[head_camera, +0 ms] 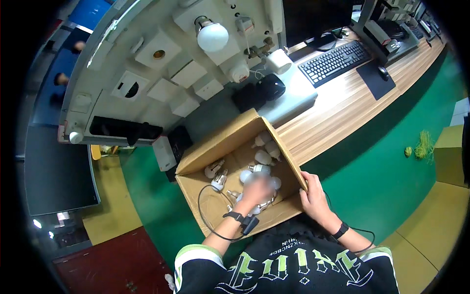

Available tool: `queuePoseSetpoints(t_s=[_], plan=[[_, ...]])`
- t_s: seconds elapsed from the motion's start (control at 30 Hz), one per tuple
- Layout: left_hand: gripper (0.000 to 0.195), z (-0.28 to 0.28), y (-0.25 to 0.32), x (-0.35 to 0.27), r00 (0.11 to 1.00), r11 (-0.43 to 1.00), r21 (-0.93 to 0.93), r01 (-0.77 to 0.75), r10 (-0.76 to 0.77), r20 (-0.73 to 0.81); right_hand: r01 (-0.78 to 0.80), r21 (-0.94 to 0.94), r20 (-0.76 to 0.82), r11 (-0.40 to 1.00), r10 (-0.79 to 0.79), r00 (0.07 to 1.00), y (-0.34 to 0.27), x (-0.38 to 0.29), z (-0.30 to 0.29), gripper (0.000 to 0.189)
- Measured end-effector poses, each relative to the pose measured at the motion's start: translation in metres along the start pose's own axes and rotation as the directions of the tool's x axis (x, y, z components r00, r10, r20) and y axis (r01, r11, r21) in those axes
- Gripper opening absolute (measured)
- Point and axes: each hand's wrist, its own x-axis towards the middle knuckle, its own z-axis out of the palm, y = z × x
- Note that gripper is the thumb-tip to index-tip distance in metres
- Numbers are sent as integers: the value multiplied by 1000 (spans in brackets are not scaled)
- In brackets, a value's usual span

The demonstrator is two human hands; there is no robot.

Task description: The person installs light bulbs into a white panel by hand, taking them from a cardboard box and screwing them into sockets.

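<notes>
An open cardboard box [220, 145] stands tilted in front of me, against the desk's front edge. Several LED light bulbs lie loose inside it, among them a white bulb [263, 157] toward the far right corner and a bulb with a silvery base [219, 180] at the left. My left hand [255, 191] reaches down among the bulbs; its fingers are blurred, so whether they grasp one does not show. At the box's right wall, my right hand [315, 196] grips the rim between thumb and fingers. A black cable [200, 205] loops from my left wrist.
Beyond the box rises a panel with a large mounted bulb [213, 37] and several white fixtures. A keyboard [335, 63], a mouse [383, 73] and a monitor [315, 18] stand on the wooden desk [330, 117]. A small white-and-black box [164, 154] is left of the carton.
</notes>
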Motion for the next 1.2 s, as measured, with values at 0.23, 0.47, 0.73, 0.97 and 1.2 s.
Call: queuePoseSetpoints(t_s=[0.23, 0.47, 0.73, 0.97, 1.2], plan=[[33, -28, -6, 50, 910, 991, -135, 2, -58, -411, 14, 12, 0, 1000, -14, 1000, 3, 0, 1, 51], [35, -22, 6, 110, 953, 962, -5, 274, -272, -136, 31, -1, 4, 1000, -31, 1000, -1, -7, -2, 51], [44, -89, 14, 52, 980, 789, -581, 198, -180, 89, 32, -19, 27, 999, -31, 999, 3, -7, 1, 51], [48, -210, 44, -30, 965, -140, -990, 31, 263, -7, 54, -197, 98, 979, -36, 995, -18, 10, -14, 51], [42, -266, 105, 4, 906, -324, -867, -379, 60, -419, 238, 167, 33, 957, -247, 969, -178, 140, -23, 54]])
